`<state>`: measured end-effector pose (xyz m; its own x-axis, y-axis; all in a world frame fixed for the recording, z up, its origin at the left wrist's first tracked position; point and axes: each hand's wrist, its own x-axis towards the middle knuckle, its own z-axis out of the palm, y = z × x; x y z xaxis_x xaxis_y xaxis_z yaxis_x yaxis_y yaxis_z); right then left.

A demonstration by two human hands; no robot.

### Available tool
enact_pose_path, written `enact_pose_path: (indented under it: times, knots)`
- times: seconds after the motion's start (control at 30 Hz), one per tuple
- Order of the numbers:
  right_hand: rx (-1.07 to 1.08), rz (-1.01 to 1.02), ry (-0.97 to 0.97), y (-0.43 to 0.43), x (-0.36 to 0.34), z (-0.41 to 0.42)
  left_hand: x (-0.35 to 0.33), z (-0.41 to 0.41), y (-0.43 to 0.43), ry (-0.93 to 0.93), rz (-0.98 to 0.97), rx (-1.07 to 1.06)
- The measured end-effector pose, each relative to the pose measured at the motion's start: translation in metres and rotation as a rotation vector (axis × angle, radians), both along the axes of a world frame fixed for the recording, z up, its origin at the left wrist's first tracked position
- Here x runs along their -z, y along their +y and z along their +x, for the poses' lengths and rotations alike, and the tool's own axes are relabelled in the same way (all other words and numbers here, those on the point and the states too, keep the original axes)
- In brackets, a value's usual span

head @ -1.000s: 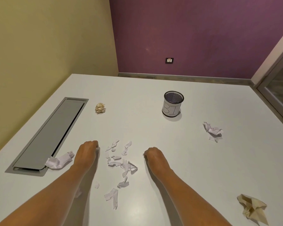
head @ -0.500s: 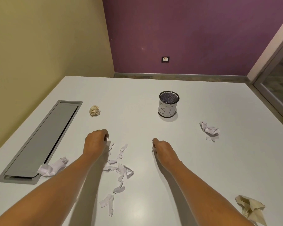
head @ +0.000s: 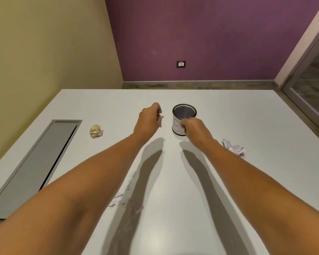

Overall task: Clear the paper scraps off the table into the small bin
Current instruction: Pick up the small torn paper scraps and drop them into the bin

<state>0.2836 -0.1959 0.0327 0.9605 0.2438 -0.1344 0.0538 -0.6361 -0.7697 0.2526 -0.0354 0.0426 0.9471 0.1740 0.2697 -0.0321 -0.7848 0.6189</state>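
Note:
The small bin (head: pixel 184 112), a black mesh cup wrapped in white paper, stands mid-table. My left hand (head: pixel 148 120) hovers just left of it, fingers closed on small white paper scraps (head: pixel 161 118). My right hand (head: pixel 192 127) is against the bin's front right side, fingers closed; a bit of white shows in it, but scrap or bin label I cannot tell. A tan crumpled ball (head: pixel 96 131) lies left of my left hand. A white crumpled piece (head: pixel 235 149) lies right of my right forearm. Several torn white scraps (head: pixel 126 199) lie under my left forearm, partly hidden.
A grey cable-tray lid (head: pixel 35 162) is set into the white table (head: pixel 247 116) along its left side. Yellow wall on the left, purple wall behind, a glass door frame at the right.
Both hands rose from beside the torn scraps and moved forward to the bin. The camera tilted up, so the near scraps and the two front crumpled pieces left the view.

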Motion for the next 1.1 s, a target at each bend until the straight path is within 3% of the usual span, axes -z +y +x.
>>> enact_pose_path:
  times: [0.1, 0.23, 0.47, 0.57, 0.73, 0.9, 1.1]
  knots:
    - [-0.029, -0.149, -0.207, -0.005, -0.004, 0.024, -0.004, 0.022, -0.017, -0.014, -0.102, 0.004]
    - [0.016, -0.192, -0.392, -0.004, -0.003, 0.050, -0.007, 0.050, -0.029, -0.009, -0.240, -0.069]
    - [0.016, -0.210, -0.372, 0.004, 0.010, 0.075, 0.007, 0.081, -0.039, 0.149, -0.525, -0.233]
    - [-0.027, -0.264, -0.378, 0.004, 0.015, 0.079, 0.014, 0.087, -0.042, 0.254, -0.599, -0.198]
    - [-0.041, -0.303, -0.417, 0.002, 0.021, 0.081, 0.015, 0.083, -0.045, 0.215, -0.694, -0.110]
    - [-0.054, -0.261, -0.415, -0.004, 0.021, 0.072, 0.016, 0.060, -0.033, 0.057, -0.579, -0.144]
    - [-0.061, -0.073, -0.198, -0.015, 0.025, 0.046, 0.045, -0.020, 0.012, -0.109, -0.430, -0.202]
